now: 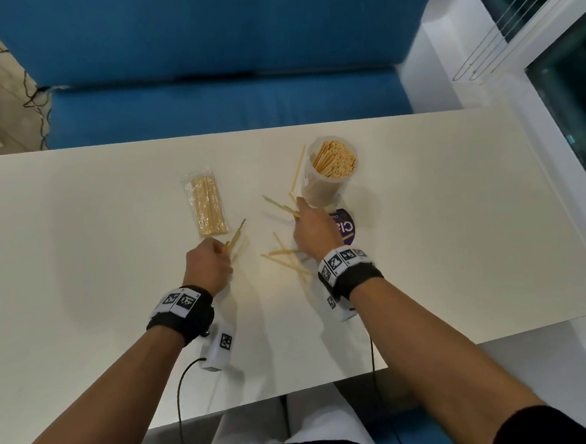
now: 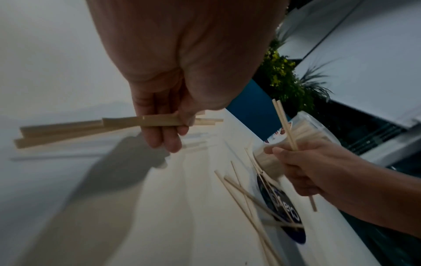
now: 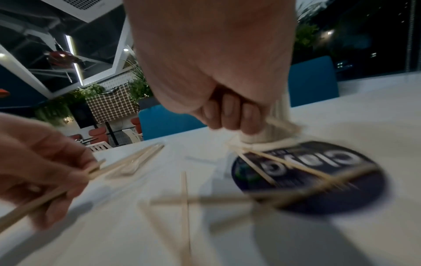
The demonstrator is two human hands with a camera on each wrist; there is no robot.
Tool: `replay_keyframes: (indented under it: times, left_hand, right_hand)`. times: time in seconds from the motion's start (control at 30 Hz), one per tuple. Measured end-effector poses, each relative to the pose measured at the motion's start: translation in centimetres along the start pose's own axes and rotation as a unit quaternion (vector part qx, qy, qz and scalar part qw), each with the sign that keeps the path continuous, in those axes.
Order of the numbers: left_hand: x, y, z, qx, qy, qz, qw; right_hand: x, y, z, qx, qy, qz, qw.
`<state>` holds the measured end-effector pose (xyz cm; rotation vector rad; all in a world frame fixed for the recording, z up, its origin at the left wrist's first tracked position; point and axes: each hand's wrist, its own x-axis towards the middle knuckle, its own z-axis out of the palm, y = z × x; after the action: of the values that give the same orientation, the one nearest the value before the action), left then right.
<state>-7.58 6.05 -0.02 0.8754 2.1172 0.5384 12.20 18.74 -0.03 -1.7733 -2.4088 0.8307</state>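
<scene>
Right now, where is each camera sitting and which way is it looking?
Head: on the head, looking down at the table; forearms, left hand, right hand show.
Left wrist: on that wrist, looking along the palm at held sticks; right hand beyond.
Right wrist: on that wrist, looking past curled fingers toward the tub; left hand alongside.
Shared: both wrist views show the purple disc and loose sticks.

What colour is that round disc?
The round disc is dark purple with white lettering; the right wrist view shows it best.
</scene>
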Motion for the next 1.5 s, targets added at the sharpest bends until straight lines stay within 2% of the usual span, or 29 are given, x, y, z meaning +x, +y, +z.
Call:
replay_keyframes:
  times: [0.23, 0.3, 0.4, 0.5, 0.63, 0.7, 0.77, 0.87, 0.97, 1.1, 1.2, 1.33, 1.4, 1.5]
  left_hand:
    - [0.7, 0.6, -0.6, -0.04, -0.01, -0.025, 0.999]
    - [0.6, 0.4, -1.0, -0.019, -0.006, -0.018, 1.0]
    - [0.4, 0.2, -1.4, -0.004, -0.01, -0.011, 1.0]
    - [0.2, 0.5, -1.4, -0.029, -0.024, -0.033, 0.999]
    - [0.3, 1.3, -0.3, -0.017, -0.042, -0.044, 0.998]
    - [0.1, 2.0, 0.4, -0.013, -0.059, -0.04, 0.997]
    - [-0.1, 2.6, 0.8, -0.032, -0.071, -0.041, 0.996]
    - [0.2, 2.4, 1.7, -0.074, -0.084, -0.07, 0.991]
    - [0.8, 1.3, 2.8, -0.12, -0.101, -0.11, 0.982]
    - [-1.0, 3.1, 2.5, -0.184, -0.131, -0.134, 0.965]
    - [-1.6, 3.6, 3.0, -0.226, -0.161, -0.15, 0.949]
    - [-2.2, 4.4, 3.4, -0.279, -0.156, -0.186, 0.929]
    - [-2.4, 4.7, 3.6, -0.318, -0.16, -0.208, 0.911]
    - [-2.7, 5.4, 3.8, -0.35, -0.163, -0.233, 0.892]
  right_hand:
    - [5.7, -2.2, 0.9, -0.128, -0.075, 0.038, 0.988]
    - [4.9, -2.4, 1.1, -0.142, -0.087, 0.039, 0.985]
    - [1.6, -2.2, 1.2, -0.173, -0.107, -0.012, 0.979]
    - [-1.6, -0.6, 1.4, -0.123, -0.127, -0.037, 0.984]
    - [-2.4, 1.7, 0.2, 0.016, -0.036, 0.052, 0.998]
    - [-1.5, 2.2, -0.4, 0.022, -0.01, 0.086, 0.996]
    - [-1.0, 2.4, -0.5, 0.013, -0.022, 0.1, 0.995]
    - [-1.9, 2.2, 0.8, 0.0, -0.043, 0.081, 0.996]
    - [-3.6, 1.8, 2.0, -0.008, -0.035, 0.026, 0.999]
    - [-3.6, 1.7, 1.4, 0.047, 0.0, 0.025, 0.999]
    - [-3.8, 1.9, 0.4, 0.019, -0.01, -0.003, 1.0]
    - [-2.9, 3.6, -0.8, 0.031, 0.041, 0.046, 0.998]
    - [-2.3, 4.0, -0.8, 0.021, 0.026, 0.061, 0.998]
    - [-2.0, 3.6, 0.2, -0.004, -0.021, 0.036, 0.999]
